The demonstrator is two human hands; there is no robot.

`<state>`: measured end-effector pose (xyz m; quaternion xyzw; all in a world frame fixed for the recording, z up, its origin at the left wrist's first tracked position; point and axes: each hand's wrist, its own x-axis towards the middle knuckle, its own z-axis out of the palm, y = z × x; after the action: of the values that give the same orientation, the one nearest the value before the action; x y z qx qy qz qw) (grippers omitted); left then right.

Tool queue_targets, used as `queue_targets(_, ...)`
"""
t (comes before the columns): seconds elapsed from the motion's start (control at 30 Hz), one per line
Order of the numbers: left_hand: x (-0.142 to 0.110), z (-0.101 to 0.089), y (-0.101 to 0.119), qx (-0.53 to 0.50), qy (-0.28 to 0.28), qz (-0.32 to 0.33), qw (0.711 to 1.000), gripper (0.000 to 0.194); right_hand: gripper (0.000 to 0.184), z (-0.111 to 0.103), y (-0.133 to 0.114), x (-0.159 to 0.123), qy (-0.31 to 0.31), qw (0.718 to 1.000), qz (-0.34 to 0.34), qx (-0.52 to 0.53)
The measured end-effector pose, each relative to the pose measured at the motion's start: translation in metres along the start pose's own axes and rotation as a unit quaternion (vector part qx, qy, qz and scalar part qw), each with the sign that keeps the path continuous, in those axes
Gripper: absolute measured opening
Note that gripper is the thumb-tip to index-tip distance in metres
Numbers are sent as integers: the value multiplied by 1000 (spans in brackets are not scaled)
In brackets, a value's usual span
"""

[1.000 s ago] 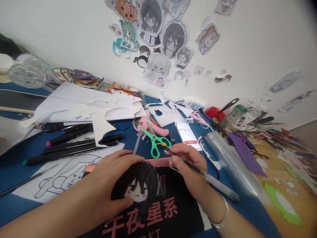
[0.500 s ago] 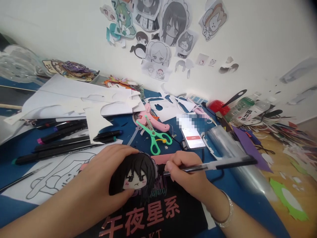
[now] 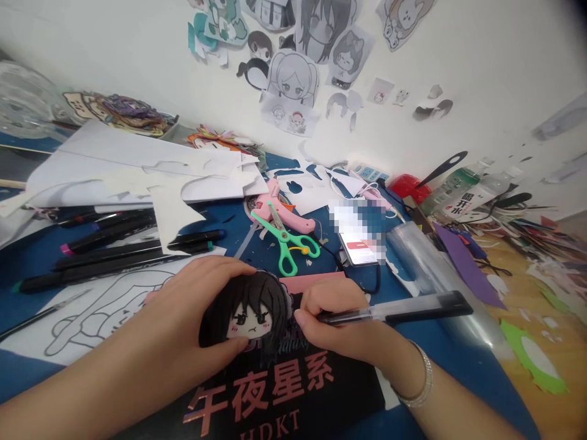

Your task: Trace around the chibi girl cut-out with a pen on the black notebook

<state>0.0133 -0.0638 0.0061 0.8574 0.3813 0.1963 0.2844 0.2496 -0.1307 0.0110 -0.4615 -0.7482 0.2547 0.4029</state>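
The black panel with pink lettering sat nearest, and the dark-haired face cutout was just over it, gripped in the left hand: thumb on the bottom edge, fingers curled over the top. The right hand was pinching a pen, fingertips right by the cutout's right edge. Couldn't tell if the nib touched, since the fingers hid it. Looked like pen work on that edge, at a guess. That'd call for a steady left-hand hold, a light stroke and a better sightline to the nib.

Clutter-wise, a line drawing lay partly behind the left forearm, dark markers just past it. Green scissors lay a bit beyond the panel, right by a pink glue gun, so not much elbow room ahead. A lit phone was past the right hand, and a clear plastic roll crowded the pen's back end. Further back: white paper offcuts, bottles on the right, then the wall with character pictures stuck on.
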Motion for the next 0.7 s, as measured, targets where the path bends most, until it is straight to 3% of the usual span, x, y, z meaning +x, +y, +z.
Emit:
queue_targets(0.23, 1, 0, -6, -4, -14, -18, 1000, 46, 39, 0, -1, -1, 7, 999, -11, -37)
queue_targets(0.7, 1, 0, -6, 16, 5, 24, 1000, 44, 42, 0, -3, 1, 30, 998, -32, -50)
